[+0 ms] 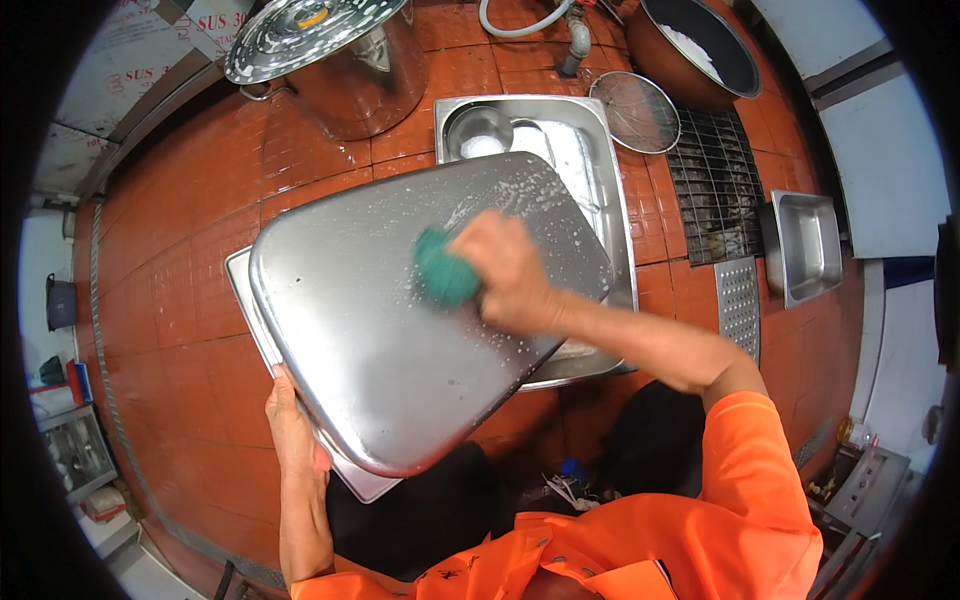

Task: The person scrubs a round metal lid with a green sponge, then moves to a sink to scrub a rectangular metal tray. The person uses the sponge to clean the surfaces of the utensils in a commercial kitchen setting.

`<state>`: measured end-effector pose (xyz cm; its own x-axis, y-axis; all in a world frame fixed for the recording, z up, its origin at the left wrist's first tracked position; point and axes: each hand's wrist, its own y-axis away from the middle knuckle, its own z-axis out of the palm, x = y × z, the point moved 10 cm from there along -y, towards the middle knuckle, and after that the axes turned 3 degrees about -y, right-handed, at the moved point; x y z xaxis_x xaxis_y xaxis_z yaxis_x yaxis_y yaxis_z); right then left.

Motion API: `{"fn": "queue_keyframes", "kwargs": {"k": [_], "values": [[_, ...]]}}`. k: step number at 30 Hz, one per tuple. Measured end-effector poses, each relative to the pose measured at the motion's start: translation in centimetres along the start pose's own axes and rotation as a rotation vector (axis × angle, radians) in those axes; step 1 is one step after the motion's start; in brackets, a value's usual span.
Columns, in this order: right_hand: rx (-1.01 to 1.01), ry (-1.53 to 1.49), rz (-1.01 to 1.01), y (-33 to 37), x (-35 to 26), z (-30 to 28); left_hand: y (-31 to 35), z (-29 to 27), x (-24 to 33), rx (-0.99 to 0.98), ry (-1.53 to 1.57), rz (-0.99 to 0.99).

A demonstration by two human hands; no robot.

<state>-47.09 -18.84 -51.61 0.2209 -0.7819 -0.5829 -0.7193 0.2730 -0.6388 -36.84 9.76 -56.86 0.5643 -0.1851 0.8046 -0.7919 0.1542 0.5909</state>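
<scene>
A large steel pan [350, 290] is tipped up in front of me, its smooth underside facing me and flecked with suds. My left hand [290, 415] is closed on the pan's rim at the lower left. In my right hand [507, 272], blurred by motion, is a green scouring pad [445, 268], pressed to the middle of the underside. Behind the pan, partly covered by it, a rectangular steel basin [617, 230] holds soapy water and a round steel bowl [480, 133].
A tall steel stockpot [350, 90] with a sudsy lid stands far left on the red tiled floor [180, 300]. At far right are a round wire strainer [635, 112], a big brown pot [690, 55], a drain grate [712, 185] and a small steel pan [808, 250]. A hose [525, 28] lies beyond the basin.
</scene>
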Motion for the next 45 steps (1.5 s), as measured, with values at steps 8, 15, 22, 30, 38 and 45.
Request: {"fn": "queue_keyframes", "kwargs": {"k": [8,15,22,30,38,45], "values": [[-0.064,0.057,0.055,2.4,3.3,-1.3,0.0,-0.4,0.4,0.037,-0.018,0.032],[-0.023,0.125,0.167,2.9,11.7,-1.8,-1.3,0.2,0.1,-0.025,-0.060,0.013],[-0.084,-0.088,-0.014,0.7,1.4,0.2,-0.8,0.9,0.1,-0.048,-0.047,-0.005],[-0.038,0.084,0.278,4.6,11.5,-3.3,-0.6,0.4,0.5,-0.057,-0.017,0.029],[-0.001,-0.320,-0.139,-10.0,-3.4,6.5,-0.4,1.5,1.0,-0.044,-0.077,0.066],[-0.383,-0.696,-0.328,1.9,-12.1,1.8,-1.3,0.2,-0.5,-0.027,-0.040,-0.028]]}}
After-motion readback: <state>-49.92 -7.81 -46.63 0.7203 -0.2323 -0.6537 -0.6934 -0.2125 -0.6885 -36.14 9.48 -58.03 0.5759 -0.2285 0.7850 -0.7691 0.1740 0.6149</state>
